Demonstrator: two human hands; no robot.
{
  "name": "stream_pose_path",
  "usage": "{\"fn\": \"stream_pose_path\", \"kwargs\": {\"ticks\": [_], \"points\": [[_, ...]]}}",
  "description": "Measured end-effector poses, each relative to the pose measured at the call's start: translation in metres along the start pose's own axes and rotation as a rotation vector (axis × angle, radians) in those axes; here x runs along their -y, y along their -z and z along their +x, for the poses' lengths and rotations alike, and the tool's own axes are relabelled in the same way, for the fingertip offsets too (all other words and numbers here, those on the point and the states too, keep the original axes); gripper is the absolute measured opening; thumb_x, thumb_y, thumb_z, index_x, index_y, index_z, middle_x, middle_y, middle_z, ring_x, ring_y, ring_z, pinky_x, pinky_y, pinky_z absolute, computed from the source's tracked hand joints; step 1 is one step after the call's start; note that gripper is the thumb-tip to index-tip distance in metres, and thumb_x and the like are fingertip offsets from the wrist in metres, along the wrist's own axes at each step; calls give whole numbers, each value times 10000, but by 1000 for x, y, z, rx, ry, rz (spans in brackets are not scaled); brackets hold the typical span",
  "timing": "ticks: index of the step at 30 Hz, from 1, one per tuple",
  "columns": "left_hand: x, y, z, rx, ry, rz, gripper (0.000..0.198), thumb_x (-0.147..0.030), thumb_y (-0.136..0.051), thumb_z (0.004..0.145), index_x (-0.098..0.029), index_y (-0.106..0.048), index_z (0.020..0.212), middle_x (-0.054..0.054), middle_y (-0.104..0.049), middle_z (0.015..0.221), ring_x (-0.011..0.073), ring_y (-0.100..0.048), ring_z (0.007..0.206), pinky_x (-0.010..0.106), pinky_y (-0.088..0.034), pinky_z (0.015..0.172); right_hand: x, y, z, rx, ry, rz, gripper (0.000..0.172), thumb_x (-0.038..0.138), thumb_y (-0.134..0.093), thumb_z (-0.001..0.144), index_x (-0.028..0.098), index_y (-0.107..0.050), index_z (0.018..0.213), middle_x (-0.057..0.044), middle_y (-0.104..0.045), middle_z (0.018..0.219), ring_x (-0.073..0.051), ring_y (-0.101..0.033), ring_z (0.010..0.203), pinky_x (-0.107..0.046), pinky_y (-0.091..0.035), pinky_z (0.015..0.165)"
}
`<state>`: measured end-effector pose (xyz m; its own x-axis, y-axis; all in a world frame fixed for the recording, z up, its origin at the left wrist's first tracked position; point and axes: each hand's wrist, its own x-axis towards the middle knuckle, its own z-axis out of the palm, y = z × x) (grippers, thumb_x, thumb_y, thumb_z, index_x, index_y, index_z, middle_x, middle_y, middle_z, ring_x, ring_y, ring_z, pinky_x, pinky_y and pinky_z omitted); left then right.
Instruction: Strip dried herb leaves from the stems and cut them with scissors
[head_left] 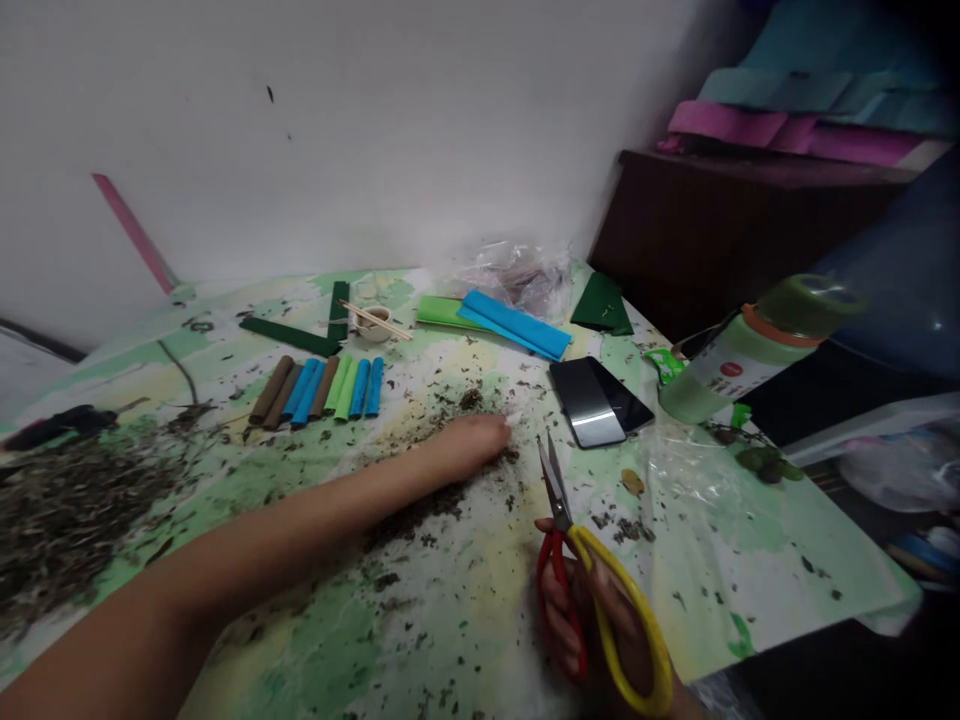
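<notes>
My right hand (619, 610) holds a pair of scissors (559, 495) by its red and yellow handles. The blades point away from me and stand slightly apart, with nothing between them. My left hand (476, 445) rests low over the middle of the table, among dark dried leaf crumbs (427, 505). Its fingers are turned under and blurred, so I cannot see whether they hold anything. A small heap of crumbs (471, 399) lies just beyond it. To the right of the left hand is a dark phone (589, 400), partly over another dark flat piece.
Brown, blue and green paper rolls (319, 390) lie in a row at left, before a small cup (373, 322) with sticks across it. Folded green and blue paper (517, 325) lies behind. A bottle (739, 360) stands at right; a leaf pile (67, 520) covers the left.
</notes>
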<state>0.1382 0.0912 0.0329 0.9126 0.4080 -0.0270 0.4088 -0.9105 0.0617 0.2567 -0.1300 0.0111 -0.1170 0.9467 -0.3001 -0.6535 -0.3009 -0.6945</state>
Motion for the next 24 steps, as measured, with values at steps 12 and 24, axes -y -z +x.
{"fn": "stream_pose_path", "kwargs": {"ticks": [12, 24], "points": [[66, 26, -22, -157, 236, -81, 271, -203, -417, 857, -162, -623, 1027, 101, -608, 1034, 216, -581, 956, 325, -452, 823, -5, -3, -3, -57, 17, -114, 539, 588, -455, 818, 269, -427, 1251, 26, -485, 695, -59, -381, 407, -185, -364, 359], [11, 0, -153, -270, 387, -348, 362, -427, -505, 840, -197, -571, 1112, 109, -612, 1130, 241, -548, 1068, 390, -434, 931, 30, -41, 10, -191, 77, -1584, 785, 302, -605, 668, 188, -323, 1392, -141, -515, 1263, -297, -529, 1073, -432, -410, 924]]}}
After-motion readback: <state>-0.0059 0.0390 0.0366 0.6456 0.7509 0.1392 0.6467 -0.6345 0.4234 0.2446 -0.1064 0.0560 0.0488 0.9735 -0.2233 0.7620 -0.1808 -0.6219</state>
